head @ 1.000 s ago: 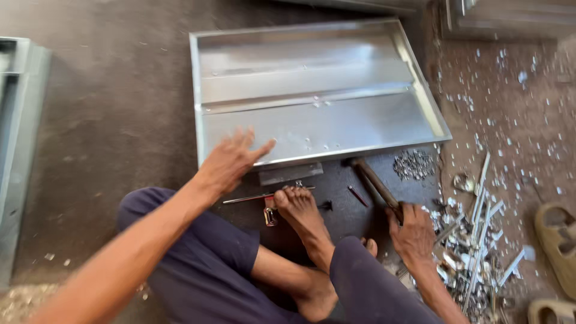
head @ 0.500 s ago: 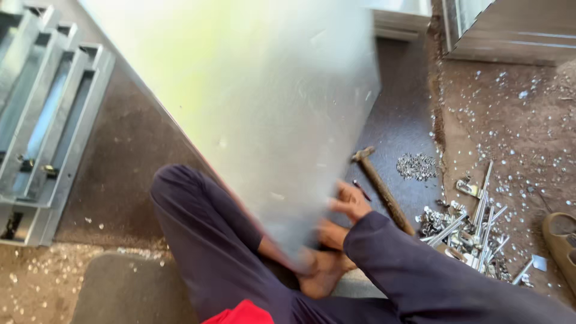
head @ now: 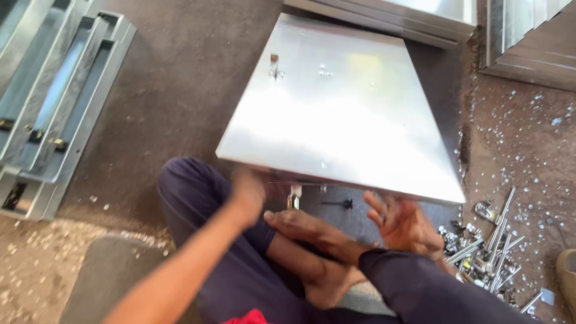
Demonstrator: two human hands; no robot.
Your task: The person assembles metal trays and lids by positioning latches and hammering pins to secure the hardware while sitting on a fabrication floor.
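Two hands: both are at the near edge of the metal tray (head: 342,114), which lies upside down in front of me, its flat shiny bottom facing up
Tray position: it rests on the dark mat (head: 180,90), the far edge toward the stacked metal sheets (head: 384,18), the near edge just above my crossed legs and my bare foot (head: 312,231)
Long axis: the near edge runs from my left to my right, a little lower on the right side; the tray widens toward me
Left hand (head: 249,189): blurred, it is under the left part of the near edge, touching it or very close; I cannot tell if the fingers are closed on the rim
Right hand (head: 405,222): palm up, fingers spread and open, just below the right part of the near edge; it holds nothing
Direction from the grip: the tray lies ahead and above both hands, so the edge is over my fingers, not beside them
Nearer hand: I judge the left one is nearer to the edge, the right one has a small gap
Under the edge: a small metal bracket (head: 294,197) hangs down between my hands, and a dark screw (head: 337,204) lies on the mat near it
Right side: a heap of bolts and screws (head: 486,252) on the ground, well apart from the tray
Left side: long metal channels (head: 54,102) lie apart on the floor
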